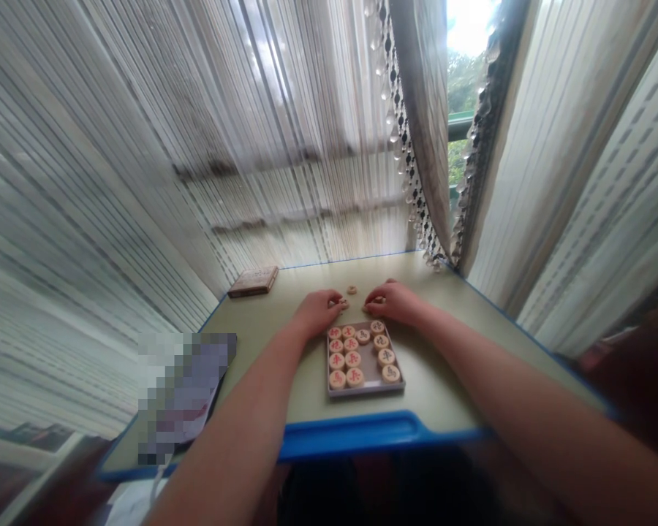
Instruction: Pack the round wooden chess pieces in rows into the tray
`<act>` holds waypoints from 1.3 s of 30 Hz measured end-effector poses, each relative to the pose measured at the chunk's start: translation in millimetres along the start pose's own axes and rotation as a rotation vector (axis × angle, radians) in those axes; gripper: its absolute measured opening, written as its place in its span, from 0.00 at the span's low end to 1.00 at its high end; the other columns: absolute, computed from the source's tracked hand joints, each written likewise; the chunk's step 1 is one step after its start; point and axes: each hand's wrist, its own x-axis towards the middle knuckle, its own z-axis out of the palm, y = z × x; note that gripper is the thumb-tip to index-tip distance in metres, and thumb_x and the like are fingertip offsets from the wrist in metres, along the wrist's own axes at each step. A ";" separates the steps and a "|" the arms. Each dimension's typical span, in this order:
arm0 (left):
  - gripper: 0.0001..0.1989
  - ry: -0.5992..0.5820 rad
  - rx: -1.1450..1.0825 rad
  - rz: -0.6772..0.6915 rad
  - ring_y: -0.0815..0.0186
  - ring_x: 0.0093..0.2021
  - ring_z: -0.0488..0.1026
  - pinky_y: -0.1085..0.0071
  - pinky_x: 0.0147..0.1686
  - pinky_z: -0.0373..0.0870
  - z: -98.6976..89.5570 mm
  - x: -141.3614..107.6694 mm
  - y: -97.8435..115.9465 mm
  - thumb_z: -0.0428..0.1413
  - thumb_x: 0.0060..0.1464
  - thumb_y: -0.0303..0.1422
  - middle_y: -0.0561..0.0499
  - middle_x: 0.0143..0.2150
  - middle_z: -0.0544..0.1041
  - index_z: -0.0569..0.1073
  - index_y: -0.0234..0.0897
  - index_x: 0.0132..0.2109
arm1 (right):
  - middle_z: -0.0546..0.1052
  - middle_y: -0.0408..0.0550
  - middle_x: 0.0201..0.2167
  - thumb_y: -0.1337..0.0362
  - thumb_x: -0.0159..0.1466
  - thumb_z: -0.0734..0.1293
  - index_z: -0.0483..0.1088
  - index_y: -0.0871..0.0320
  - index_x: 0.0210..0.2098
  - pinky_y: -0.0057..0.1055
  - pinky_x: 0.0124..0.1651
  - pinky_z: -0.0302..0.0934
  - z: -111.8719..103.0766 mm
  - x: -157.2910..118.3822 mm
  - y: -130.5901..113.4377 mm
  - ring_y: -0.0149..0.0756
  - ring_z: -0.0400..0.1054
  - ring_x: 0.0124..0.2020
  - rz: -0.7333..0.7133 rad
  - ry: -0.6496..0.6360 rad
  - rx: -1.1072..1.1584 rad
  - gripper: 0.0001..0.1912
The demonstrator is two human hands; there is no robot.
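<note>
A shallow box (pixel 369 371) of round wooden Chinese chess pieces lies on the table in front of me. Red-marked pieces (pixel 353 359) fill two columns on its left; black-marked pieces (pixel 385 357) line its right side, with one more at the top middle. Just beyond the box's far left corner, my left hand (pixel 319 310) has its fingers closed on a chess piece (pixel 344 303). My right hand (pixel 395 301), past the far right corner, pinches another piece (pixel 366 307), mostly covered by the fingers. Between and beyond both hands sits a loose piece (pixel 352 290).
A flat wooden case (pixel 254 281) lies at the table's back left corner. A pixelated flat object (pixel 189 402) rests along the left edge, a white cable below it. The pale table (pixel 433 387) has a blue rim, and string curtains (pixel 307 146) hang behind it.
</note>
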 end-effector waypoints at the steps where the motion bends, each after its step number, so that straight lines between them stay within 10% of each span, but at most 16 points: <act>1: 0.15 -0.005 0.003 -0.001 0.64 0.40 0.71 0.71 0.41 0.66 -0.5 -0.3 0.6 0.51 0.50 0.39 0.48 0.41 0.77 0.74 0.38 0.43 | 0.74 0.48 0.26 0.58 0.53 0.67 0.76 0.55 0.33 0.30 0.42 0.58 -0.8 -0.2 -1.2 0.40 0.64 0.40 0.023 -0.014 0.003 0.11; 10: 0.13 -0.003 0.029 0.020 0.64 0.41 0.71 0.72 0.43 0.66 -2.1 -1.5 1.6 0.53 0.48 0.34 0.50 0.41 0.77 0.75 0.39 0.42 | 0.75 0.49 0.31 0.59 0.53 0.67 0.74 0.56 0.35 0.30 0.42 0.58 -16.3 -10.7 -18.0 0.39 0.63 0.40 -0.041 0.035 0.049 0.12; 17: 0.14 -0.005 0.049 0.077 0.64 0.43 0.71 0.71 0.45 0.65 -2.5 -2.9 3.4 0.49 0.51 0.34 0.50 0.42 0.77 0.76 0.39 0.42 | 0.77 0.45 0.32 0.60 0.51 0.68 0.73 0.53 0.41 0.31 0.40 0.58 -30.8 -31.2 -47.8 0.39 0.63 0.39 -0.221 -0.164 0.056 0.17; 39: 0.14 -0.004 0.041 0.039 0.63 0.43 0.71 0.71 0.45 0.65 -0.7 -0.4 3.0 0.49 0.52 0.36 0.49 0.42 0.77 0.76 0.39 0.42 | 0.73 0.47 0.32 0.59 0.53 0.67 0.75 0.53 0.30 0.31 0.41 0.56 -26.9 -31.0 -49.4 0.37 0.65 0.36 -0.322 -0.205 -0.072 0.08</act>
